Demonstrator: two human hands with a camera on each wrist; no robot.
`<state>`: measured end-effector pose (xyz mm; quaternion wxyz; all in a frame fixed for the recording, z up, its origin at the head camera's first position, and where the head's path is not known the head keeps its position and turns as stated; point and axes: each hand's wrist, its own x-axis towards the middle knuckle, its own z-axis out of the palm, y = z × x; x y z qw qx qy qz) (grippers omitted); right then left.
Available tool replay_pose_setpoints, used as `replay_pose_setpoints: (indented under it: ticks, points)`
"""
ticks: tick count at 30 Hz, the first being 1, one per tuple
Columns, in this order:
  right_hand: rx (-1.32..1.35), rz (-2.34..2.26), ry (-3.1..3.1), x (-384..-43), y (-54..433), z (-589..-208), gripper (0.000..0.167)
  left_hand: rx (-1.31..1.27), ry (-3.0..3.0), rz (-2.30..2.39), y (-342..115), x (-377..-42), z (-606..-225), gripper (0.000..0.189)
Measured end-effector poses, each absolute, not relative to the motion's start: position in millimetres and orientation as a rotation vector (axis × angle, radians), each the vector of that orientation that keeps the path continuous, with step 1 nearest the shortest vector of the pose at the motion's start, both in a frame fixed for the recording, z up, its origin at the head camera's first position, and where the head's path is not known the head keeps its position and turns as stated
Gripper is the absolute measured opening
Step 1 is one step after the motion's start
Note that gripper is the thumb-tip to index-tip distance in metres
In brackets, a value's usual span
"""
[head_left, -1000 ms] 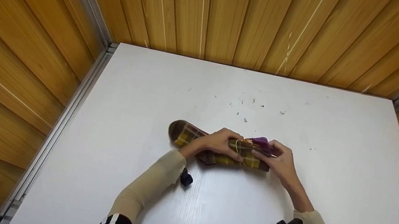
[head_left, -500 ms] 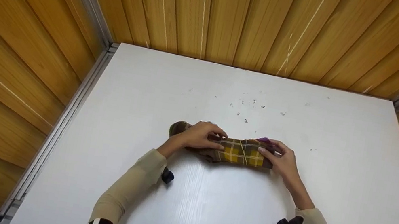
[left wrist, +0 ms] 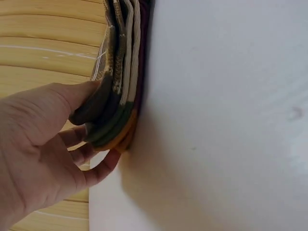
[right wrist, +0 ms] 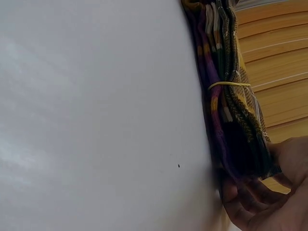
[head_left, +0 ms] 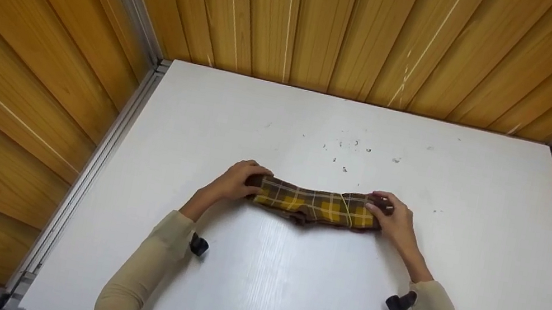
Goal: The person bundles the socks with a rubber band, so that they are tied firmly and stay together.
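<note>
A stack of socks (head_left: 313, 202) lies across the middle of the table in the head view, a brown and yellow plaid one on top. A thin yellow rubber band (right wrist: 229, 84) circles the stack near its right end. My left hand (head_left: 235, 181) grips the toe end; in the left wrist view the thumb is over the top and the fingers reach under the green and orange toes (left wrist: 114, 127). At the cuff end my right hand (head_left: 397, 220) pinches the stack, thumb on top. Purple, cream and dark green layers (right wrist: 213, 77) show from the side in the right wrist view.
The white table (head_left: 264, 284) has dark specks and scuffs (head_left: 344, 169) beyond the socks. Wood-panelled walls (head_left: 321, 26) rise behind and at both sides, with a metal rail (head_left: 98, 163) along the left edge.
My left hand has slid left along the stack from the banded part to the toes, uncovering the plaid top. The stack now lies straighter. My right hand stays at the cuff end.
</note>
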<state>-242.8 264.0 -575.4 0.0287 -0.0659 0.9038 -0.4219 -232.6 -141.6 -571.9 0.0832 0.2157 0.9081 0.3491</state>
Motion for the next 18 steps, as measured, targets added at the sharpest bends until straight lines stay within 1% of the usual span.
replay_pose_setpoints:
  ticks: [4, 7, 13, 15, 18]
  points:
    - [-0.337, -1.281, 2.892, -239.6, 263.1, -574.1, 0.043, 0.650, 2.776, 1.140, -143.1, -230.6, -578.6, 0.041]
    - [-0.528, -1.229, 3.004, -233.6, 260.9, -571.2, 0.042, 0.596, 2.853, 1.121, -142.6, -225.0, -580.4, 0.040]
    - [-0.918, -1.030, 3.077, -229.7, 257.3, -569.4, 0.023, 0.643, 2.856, 1.038, -142.1, -222.1, -579.5, 0.045]
    - [-0.975, -0.997, 3.076, -229.5, 257.6, -571.3, 0.023, 0.648, 2.830, 1.021, -142.5, -222.8, -579.5, 0.048]
    - [-0.976, -0.993, 3.037, -228.9, 260.0, -574.2, 0.025, 0.638, 2.800, 1.007, -142.3, -223.3, -579.8, 0.050]
